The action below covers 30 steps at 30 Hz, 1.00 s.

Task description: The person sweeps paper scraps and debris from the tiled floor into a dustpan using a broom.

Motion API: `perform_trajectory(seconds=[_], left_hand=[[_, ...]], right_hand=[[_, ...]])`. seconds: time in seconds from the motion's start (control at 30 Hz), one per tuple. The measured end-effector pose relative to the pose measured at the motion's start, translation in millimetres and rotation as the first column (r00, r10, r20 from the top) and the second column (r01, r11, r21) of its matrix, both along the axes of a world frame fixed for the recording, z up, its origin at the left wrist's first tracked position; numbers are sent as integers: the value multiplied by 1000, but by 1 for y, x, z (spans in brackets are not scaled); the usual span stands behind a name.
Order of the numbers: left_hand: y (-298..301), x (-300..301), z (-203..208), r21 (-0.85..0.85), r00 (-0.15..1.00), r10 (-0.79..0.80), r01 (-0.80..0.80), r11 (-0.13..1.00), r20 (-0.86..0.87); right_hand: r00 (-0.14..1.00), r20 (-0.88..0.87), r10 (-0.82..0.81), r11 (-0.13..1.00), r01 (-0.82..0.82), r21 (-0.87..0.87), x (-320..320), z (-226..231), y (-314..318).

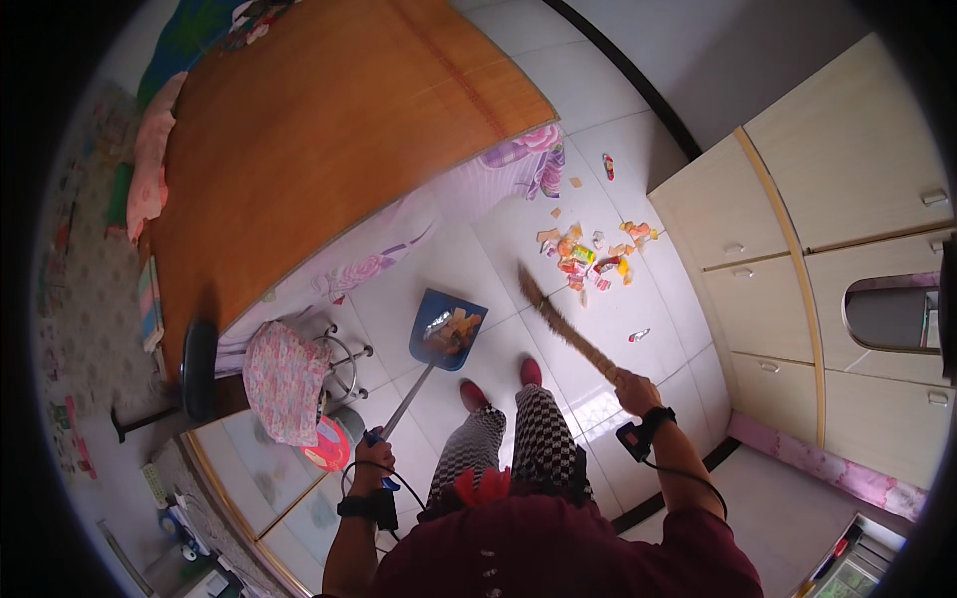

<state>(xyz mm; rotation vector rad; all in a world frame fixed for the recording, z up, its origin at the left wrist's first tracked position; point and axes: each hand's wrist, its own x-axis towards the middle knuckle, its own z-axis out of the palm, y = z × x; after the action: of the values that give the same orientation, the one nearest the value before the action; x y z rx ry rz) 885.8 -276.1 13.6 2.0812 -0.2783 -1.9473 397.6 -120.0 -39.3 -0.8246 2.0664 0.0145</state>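
Note:
My left hand is closed around the blue grip of a long-handled dustpan. The blue dustpan lies on the tiled floor ahead of my feet, with brown scraps and a shiny wrapper in it. My right hand grips the handle of a straw broom, its bristles pointing away from me and to the left. Just beyond the bristles, to their right, a loose pile of crumpled wrappers and paper scraps is spread over the tiles. The broom head and the dustpan are apart.
A bed with an orange-brown mat fills the upper left. A cloth-covered wheeled stool and a red round thing stand left of the dustpan. Pale cabinets line the right. Single wrappers lie farther off.

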Motion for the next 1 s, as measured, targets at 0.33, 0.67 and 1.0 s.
perform_trajectory(seconds=[0.33,0.67,1.0], left_hand=[[-17,-102,3,92,985,-36,21,996,167],[-45,-178,-13,139,979,-174,158,978,107],[-61,-243,-10,101,948,-308,299,949,84]], right_hand=[[963,-128,235,969,-221,112,-140,-65,-93],[920,-35,-391,874,360,-326,-156,-55,15],[-139,223,-965,-42,919,392,-95,-60,233]])
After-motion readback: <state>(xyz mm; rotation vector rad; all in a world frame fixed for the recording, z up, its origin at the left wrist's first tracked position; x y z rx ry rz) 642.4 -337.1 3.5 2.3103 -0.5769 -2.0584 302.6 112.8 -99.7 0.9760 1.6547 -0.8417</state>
